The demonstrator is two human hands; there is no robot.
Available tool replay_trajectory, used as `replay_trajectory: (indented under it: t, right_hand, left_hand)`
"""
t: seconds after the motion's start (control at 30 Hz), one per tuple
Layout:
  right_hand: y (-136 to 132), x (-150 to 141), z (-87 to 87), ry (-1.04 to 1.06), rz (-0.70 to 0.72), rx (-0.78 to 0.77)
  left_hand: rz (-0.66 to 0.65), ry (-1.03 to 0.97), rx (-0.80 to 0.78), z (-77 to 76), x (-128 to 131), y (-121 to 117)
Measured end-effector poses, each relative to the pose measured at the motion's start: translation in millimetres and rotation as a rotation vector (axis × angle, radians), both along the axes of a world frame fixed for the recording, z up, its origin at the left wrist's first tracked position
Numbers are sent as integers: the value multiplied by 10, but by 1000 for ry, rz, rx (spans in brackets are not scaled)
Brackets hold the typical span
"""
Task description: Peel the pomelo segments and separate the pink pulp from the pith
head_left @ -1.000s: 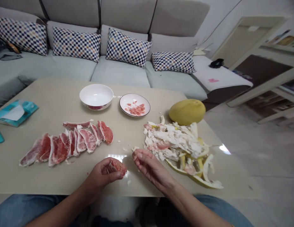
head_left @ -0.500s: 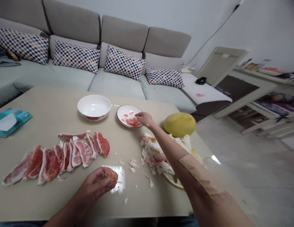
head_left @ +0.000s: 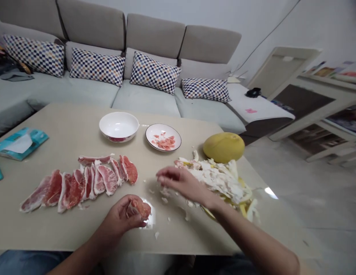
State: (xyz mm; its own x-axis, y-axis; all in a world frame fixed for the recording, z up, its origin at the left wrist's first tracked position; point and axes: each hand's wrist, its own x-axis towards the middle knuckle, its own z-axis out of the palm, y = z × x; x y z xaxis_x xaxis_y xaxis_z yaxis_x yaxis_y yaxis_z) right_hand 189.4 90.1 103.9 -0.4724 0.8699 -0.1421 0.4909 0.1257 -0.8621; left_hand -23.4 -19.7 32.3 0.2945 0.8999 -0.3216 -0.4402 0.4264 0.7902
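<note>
My left hand (head_left: 122,219) is closed around a pomelo segment (head_left: 140,209) with pink flesh showing, just above the table near its front edge. My right hand (head_left: 180,183) hovers over the table to the right of it, fingers loosely curved and apart, with nothing visible in them. Beyond it stands a dark-rimmed plate (head_left: 150,141) with small pieces of pink pomelo flesh (head_left: 165,143). To the left, several pomelo segments (head_left: 71,189) lie in a row, white membrane still on many. A heap of peel and white pith (head_left: 223,177) lies beside my right forearm.
A white bowl (head_left: 119,125) stands left of the plate. A whole yellow pomelo (head_left: 223,147) sits behind the peel heap. At the left lies a blue tissue pack (head_left: 37,142). White scraps (head_left: 156,235) dot the table (head_left: 80,233); a sofa (head_left: 146,100) with checkered cushions is behind it.
My right hand reached out to the plate of pomelo flesh and has come back toward my left hand. The left hand has kept hold of the pomelo segment. The camera view has shifted.
</note>
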Motion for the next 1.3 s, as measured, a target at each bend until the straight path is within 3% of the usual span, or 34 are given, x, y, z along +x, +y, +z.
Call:
replay_trajectory:
  t: [0.1, 0.23, 0.37, 0.73, 0.97, 1.3]
  right_hand:
    - [-585, -31, -66, 119, 57, -181]
    - [-893, -55, -166, 224, 7, -216]
    - [-885, -61, -211, 211, -9, -148]
    - [-898, -68, -282, 333, -11, -177]
    - [-918, -119, -400, 623, -162, -506]
    - [-921, -131, -412, 734, -162, -572]
  left_hand:
    - [-17, 30, 104, -21, 44, -42]
    - [-67, 83, 198, -21, 91, -95]
    - [-92, 107, 240, -4, 119, -109]
    - [12, 54, 264, -88, 108, -103]
    - [34, 39, 263, -127, 79, -89]
    - [78, 38, 258, -66, 99, -105]
